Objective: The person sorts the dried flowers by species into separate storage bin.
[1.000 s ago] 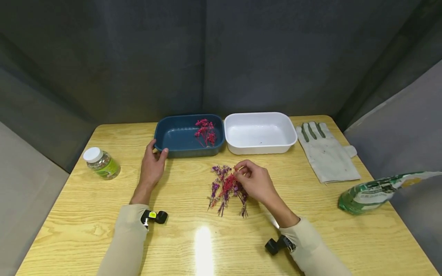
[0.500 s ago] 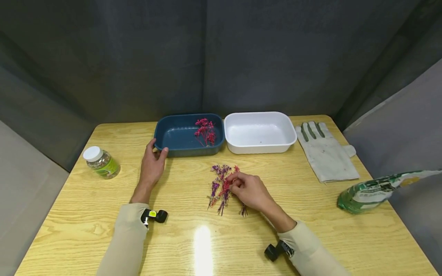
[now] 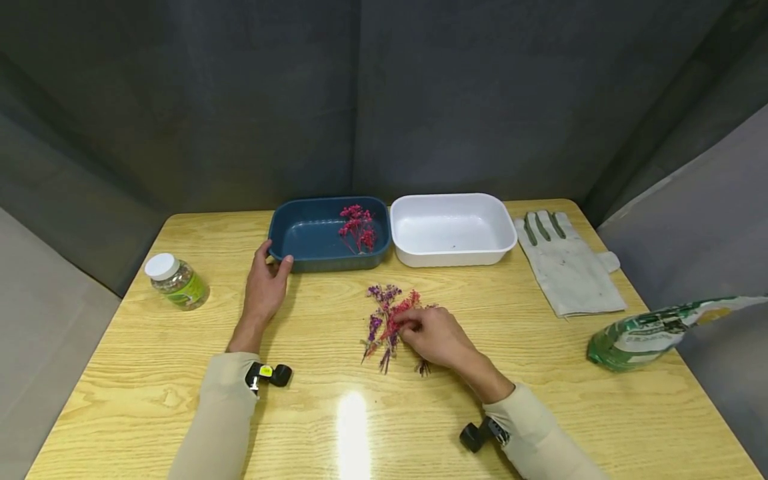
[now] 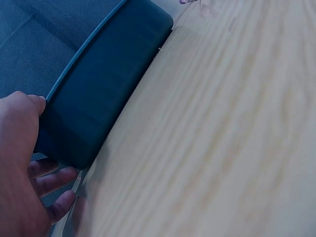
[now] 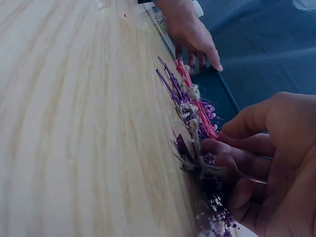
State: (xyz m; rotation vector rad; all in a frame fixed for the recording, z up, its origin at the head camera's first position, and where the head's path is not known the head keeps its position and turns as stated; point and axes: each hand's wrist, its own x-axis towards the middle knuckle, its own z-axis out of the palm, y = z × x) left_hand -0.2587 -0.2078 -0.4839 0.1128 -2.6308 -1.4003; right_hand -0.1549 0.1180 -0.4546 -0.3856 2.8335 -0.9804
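Presently, the person's right hand (image 3: pixel 438 337) works low over the table (image 3: pixel 306 333), and its fingers (image 5: pixel 247 121) are drawn narrow, pinching the stems of a red flower sprig (image 3: pixel 411 303). This sprig lies among several purple flower sprigs (image 3: pixel 384 295), which rest on the table. In the right wrist view, pale twine (image 5: pixel 187 109) is tied around some stems.

If the purple flowers are the centre of a clock, with twelve pointing away from the person, a blue box (image 3: pixel 306 237) is at eleven o'clock and a white box (image 3: pixel 453 237) at one, just beside it. The left hand (image 3: pixel 264 297) grips the blue box at its eight o'clock corner, with the thumb against the rim. Inside this box, toward its three o'clock side, there lies another red sprig (image 3: pixel 360 235).

Farther out, a jar with white lid (image 3: pixel 185 287) stands near nine o'clock, a pale glove (image 3: pixel 570 277) lies between two and three, and a green bag (image 3: pixel 636 341) is at three.
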